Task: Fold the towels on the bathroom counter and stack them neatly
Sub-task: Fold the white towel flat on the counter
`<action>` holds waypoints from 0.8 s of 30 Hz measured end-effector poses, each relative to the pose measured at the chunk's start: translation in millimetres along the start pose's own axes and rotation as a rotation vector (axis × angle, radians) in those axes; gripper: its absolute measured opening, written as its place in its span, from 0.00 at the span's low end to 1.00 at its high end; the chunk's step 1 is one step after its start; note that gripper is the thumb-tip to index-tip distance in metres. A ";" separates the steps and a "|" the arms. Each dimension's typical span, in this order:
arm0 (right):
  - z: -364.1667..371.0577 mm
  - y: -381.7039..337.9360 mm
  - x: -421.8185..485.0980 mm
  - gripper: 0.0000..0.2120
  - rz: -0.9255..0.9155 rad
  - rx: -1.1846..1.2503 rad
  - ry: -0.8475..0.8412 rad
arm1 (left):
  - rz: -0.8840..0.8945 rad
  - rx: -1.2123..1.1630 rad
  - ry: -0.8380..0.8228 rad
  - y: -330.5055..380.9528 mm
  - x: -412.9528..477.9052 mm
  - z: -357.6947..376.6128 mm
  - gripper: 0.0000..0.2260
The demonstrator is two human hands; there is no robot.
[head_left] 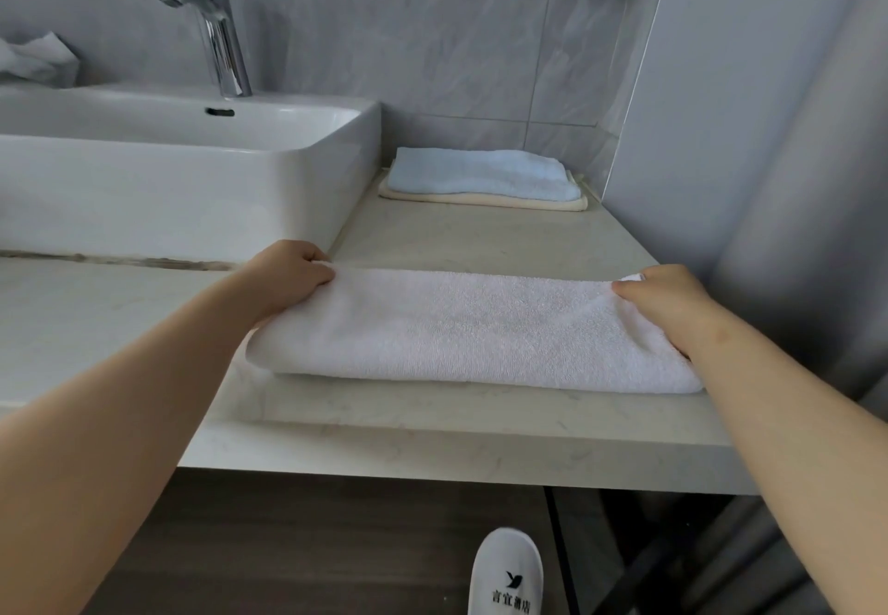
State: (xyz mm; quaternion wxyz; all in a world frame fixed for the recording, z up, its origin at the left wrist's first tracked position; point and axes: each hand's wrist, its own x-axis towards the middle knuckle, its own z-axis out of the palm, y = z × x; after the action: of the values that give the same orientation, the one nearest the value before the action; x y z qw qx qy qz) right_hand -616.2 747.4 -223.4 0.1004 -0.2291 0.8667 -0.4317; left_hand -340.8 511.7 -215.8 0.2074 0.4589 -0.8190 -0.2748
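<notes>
A white towel [471, 331] lies folded into a long strip across the pale stone counter [432, 427], near its front edge. My left hand [290, 273] pinches the towel's far left corner, fingers curled over the fold. My right hand [665, 299] grips the far right corner in the same way. At the back of the counter, by the wall, a folded light blue towel [480, 172] rests on top of a folded cream towel [485, 200].
A white rectangular basin [192, 182] with a chrome tap [221, 33] stands left of the towels. Grey tiled walls close off the back and right side. A white slipper [507, 576] shows on the floor below the counter edge.
</notes>
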 end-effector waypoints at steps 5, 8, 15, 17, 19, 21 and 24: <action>3.3 0.7 0.6 0.18 -0.007 -0.076 0.061 | -0.033 0.006 0.023 -0.6 0.0 0.4 0.09; 4.8 1.0 -0.6 0.16 -0.030 -0.162 0.075 | -0.045 0.068 0.041 -1.1 1.4 2.3 0.12; 9.2 0.7 -9.0 0.10 -0.076 -0.356 0.138 | -0.065 0.143 0.058 -1.0 2.0 2.2 0.13; 9.6 0.3 -10.5 0.07 -0.078 -0.400 0.146 | -0.048 0.172 0.053 -0.2 1.9 2.6 0.13; 9.1 2.0 -10.7 0.07 -0.079 -0.417 0.139 | -0.028 0.189 0.023 0.0 2.4 1.3 0.12; 8.8 3.3 -10.7 0.09 -0.080 -0.428 0.130 | -0.003 0.205 -0.019 0.8 3.9 -0.1 0.10; 10.1 2.6 -11.2 0.12 -0.073 -0.451 0.110 | 0.036 0.310 -0.100 7.7 4.5 -1.5 0.11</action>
State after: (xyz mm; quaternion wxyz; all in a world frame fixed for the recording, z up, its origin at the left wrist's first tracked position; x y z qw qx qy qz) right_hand -603.5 747.1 -231.9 -0.0164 -0.2531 0.9364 -0.2425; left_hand -347.1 510.7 -209.3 0.0978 0.4564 -0.8691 -0.1640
